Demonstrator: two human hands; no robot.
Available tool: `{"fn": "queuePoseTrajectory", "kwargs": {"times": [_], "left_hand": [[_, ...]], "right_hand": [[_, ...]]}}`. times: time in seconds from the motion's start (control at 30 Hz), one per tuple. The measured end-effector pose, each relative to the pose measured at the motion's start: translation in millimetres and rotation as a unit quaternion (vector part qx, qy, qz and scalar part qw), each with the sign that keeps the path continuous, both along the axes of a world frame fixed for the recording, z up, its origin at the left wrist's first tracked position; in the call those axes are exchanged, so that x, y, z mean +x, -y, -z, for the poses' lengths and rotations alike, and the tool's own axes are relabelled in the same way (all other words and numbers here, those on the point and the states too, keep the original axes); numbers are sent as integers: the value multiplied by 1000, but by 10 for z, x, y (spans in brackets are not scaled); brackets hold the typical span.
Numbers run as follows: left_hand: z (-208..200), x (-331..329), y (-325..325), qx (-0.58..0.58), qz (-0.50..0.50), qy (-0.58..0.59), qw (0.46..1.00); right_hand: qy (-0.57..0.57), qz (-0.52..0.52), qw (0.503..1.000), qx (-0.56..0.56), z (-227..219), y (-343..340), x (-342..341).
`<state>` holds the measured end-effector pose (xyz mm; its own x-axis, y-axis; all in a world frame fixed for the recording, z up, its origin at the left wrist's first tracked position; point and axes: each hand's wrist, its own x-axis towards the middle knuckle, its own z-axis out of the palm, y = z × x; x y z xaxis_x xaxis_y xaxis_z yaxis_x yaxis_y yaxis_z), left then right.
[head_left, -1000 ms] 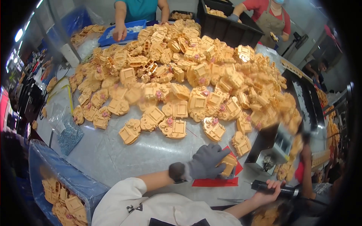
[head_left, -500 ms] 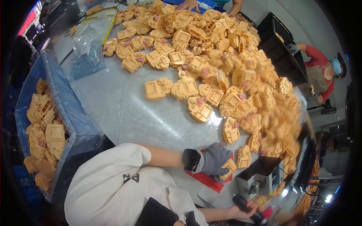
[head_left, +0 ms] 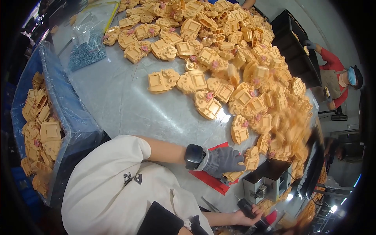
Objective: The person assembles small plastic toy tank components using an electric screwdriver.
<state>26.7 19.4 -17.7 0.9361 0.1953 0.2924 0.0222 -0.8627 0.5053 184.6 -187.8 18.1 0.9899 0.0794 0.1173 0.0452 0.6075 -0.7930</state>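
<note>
My left hand [head_left: 222, 161], in a grey glove with a black watch at the wrist, curls over a tan plastic housing [head_left: 233, 176] on a red mat [head_left: 215, 184]. The glove covers much of that housing. My right hand [head_left: 247, 217] is bare and wraps round a black power screwdriver [head_left: 246, 207], held low beside the small grey metal box [head_left: 261, 186]. Another tan housing [head_left: 251, 158] lies just beyond the left fingertips. A pair of tweezers or similar thin metal tool [head_left: 210, 204] rests between my two forearms.
A large heap of tan housings [head_left: 231, 51], some with pink parts, covers the far and right side of the grey table [head_left: 149, 117]. A blue-lined bin [head_left: 74, 113] of housings stands at left. A bag of screws [head_left: 88, 51] lies beyond it. A co-worker [head_left: 338, 82] stands by a black crate [head_left: 293, 51].
My left hand has rolled further over the housing, hiding more of it. The screwdriver stays in my right hand. The whole view has shifted slightly, and the far person's hand at the top has mostly left view.
</note>
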Motion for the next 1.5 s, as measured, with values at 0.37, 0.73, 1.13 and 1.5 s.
{"fn": "queuePoseTrajectory", "kwargs": {"times": [0.37, 0.73, 1.13, 1.5], "left_hand": [[-18, -198, 212, 69, -54, -18, 996], [122, -2681, -1055, -10, -755, -25, 655], [416, -2639, -1109, 155, -694, -179, 680], [338, -2630, -1207, 221, -666, -277, 656]], "right_hand": [[4, -20, 1000, 0, 40, -76, -85], [-13, -15, 999, -39, 102, -209, 11], [-88, 33, 995, 35, 37, -159, -21], [-71, -32, 995, 64, 148, -108, 47]]}}
